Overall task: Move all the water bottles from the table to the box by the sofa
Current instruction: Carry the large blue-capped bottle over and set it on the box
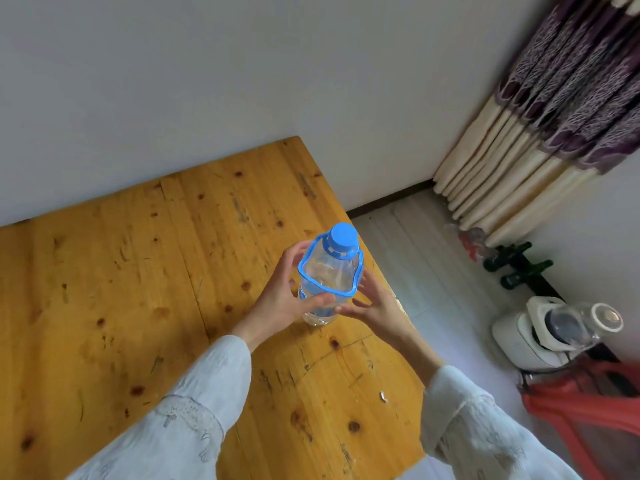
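Pale embroidered sleeves (194,420) reach up-frame; the left hand (284,299) and right hand (377,306) cup the clear blue-capped plastic bottle (329,275) at centre-right (grip looks loose), by the wooden table (138,271) edge; it may slip.

A single head-mounted wide-angle view is provided; there is no second view to overlap with it. The camera looks forward and steeply down from above the near edge of the wooden table (138,289), close to both forearms, which enter from the bottom edge. The horizon is rolled: the tabletop slopes up toward the right, and the wall (207,81) fills the upper half. The frame centre falls near the table's right edge. The right side takes in the floor (433,271) and a curtain (554,98) at upper right.
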`<state>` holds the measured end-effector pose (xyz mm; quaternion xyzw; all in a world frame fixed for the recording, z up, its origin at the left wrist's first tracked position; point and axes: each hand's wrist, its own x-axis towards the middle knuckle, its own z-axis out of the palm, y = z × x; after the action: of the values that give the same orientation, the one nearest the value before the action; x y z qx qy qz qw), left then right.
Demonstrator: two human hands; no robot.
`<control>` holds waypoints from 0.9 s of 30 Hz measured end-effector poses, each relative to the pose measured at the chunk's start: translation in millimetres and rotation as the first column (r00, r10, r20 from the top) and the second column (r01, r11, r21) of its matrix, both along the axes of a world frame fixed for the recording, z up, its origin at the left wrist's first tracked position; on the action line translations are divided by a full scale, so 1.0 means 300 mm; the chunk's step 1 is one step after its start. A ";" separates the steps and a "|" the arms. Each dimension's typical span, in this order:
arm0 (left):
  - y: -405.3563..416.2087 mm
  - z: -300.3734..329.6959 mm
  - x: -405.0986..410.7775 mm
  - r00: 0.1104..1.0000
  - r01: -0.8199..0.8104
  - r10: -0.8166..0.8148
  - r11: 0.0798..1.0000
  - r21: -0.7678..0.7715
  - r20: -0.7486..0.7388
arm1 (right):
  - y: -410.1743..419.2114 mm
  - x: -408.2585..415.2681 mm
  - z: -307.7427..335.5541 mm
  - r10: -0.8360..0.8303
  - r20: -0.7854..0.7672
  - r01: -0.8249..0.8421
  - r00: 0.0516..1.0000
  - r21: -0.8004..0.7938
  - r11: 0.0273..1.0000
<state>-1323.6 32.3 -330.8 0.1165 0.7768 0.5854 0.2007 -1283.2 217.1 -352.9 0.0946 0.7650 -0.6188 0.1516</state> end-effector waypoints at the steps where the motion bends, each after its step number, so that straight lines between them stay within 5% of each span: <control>1: 0.002 -0.008 -0.015 1.000 -0.003 0.002 1.000 0.021 0.025 | -0.001 -0.015 -0.005 -0.007 0.009 0.007 1.000 -0.025 1.000; 10: -0.005 -0.035 -0.197 0.972 0.192 -0.203 0.976 0.102 0.120 | -0.042 -0.142 -0.041 -0.078 -0.008 0.077 0.997 -0.083 0.994; 19: -0.006 -0.072 -0.199 0.993 0.013 -0.025 0.994 0.110 0.118 | -0.052 -0.122 -0.003 -0.100 -0.023 0.095 0.995 -0.165 0.982; 27: 0.106 0.005 -0.010 0.982 0.103 -0.115 0.991 0.081 0.149 | 0.021 0.140 0.081 -0.215 0.047 0.220 0.976 -0.218 0.951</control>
<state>-1326.4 64.1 -329.2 0.1209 0.7298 0.6086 0.2871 -1241.2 223.4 -328.5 0.1677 0.6742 -0.7122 0.1009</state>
